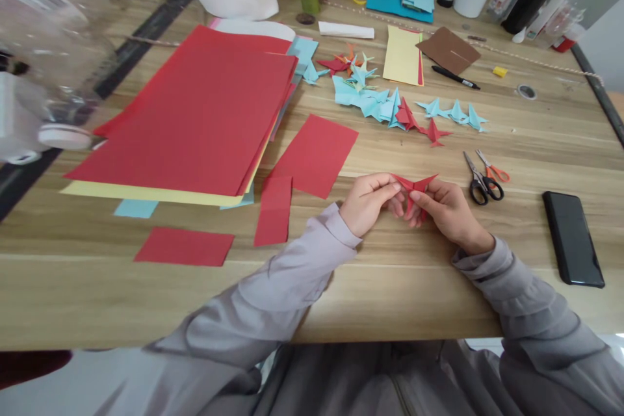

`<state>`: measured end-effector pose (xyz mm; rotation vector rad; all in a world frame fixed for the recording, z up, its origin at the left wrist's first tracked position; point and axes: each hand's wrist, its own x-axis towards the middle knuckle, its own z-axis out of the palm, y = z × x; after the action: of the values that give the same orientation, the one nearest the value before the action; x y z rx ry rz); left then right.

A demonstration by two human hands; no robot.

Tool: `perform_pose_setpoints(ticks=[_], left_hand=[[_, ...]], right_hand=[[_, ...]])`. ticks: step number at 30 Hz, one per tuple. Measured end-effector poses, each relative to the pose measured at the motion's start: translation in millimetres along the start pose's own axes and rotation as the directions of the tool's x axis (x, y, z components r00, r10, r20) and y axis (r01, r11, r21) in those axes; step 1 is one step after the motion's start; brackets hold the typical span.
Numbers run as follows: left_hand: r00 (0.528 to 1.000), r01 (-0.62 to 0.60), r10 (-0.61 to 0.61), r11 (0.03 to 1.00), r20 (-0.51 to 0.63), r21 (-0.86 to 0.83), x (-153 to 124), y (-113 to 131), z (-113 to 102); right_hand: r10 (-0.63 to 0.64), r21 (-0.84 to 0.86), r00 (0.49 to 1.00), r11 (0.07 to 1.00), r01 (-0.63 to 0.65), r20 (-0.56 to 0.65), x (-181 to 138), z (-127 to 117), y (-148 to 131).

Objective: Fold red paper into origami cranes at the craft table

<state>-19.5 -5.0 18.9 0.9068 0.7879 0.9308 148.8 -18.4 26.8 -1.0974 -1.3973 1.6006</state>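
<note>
Between my hands, above the wooden table (370,286), is a small red origami crane (414,186) with pointed tips spread to both sides. My left hand (373,200) pinches its left tip between thumb and fingers. My right hand (451,211) grips the right side, the thumb pressed on the folded middle. Fingers hide part of its lower end. Beyond the hands lie finished red cranes (433,133) and a row of light blue cranes (455,112). Loose red paper pieces (316,153) rest to the left of my left hand.
A large stack of red sheets (205,110) covers the left side. Black scissors (480,185) and small orange scissors (494,169) lie right of my hands, then a phone (572,237). A black pen (455,77), yellow paper (402,55) and brown paper (448,50) are farther back.
</note>
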Motion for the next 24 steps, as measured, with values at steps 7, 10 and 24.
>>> perform_pose_setpoints(ticks=[7, 10, 24], left_hand=[[0.991, -0.073, 0.091, 0.981, -0.094, 0.178, 0.5, -1.4, 5.1], [0.992, -0.07, 0.089, 0.98, -0.095, 0.188, 1.8, -2.1, 5.1], [0.98, -0.187, 0.191, 0.98, -0.054, 0.067, 2.5, 3.4, -5.8]], right_hand=[[0.013, 0.008, 1.0, 1.0, -0.013, 0.019, 0.0, 0.7, -0.2], [0.017, 0.007, 1.0, 1.0, -0.017, 0.025, 0.2, 1.1, -0.6], [0.052, 0.174, 0.999, 0.983, -0.049, -0.01, -0.4, -3.8, 2.1]])
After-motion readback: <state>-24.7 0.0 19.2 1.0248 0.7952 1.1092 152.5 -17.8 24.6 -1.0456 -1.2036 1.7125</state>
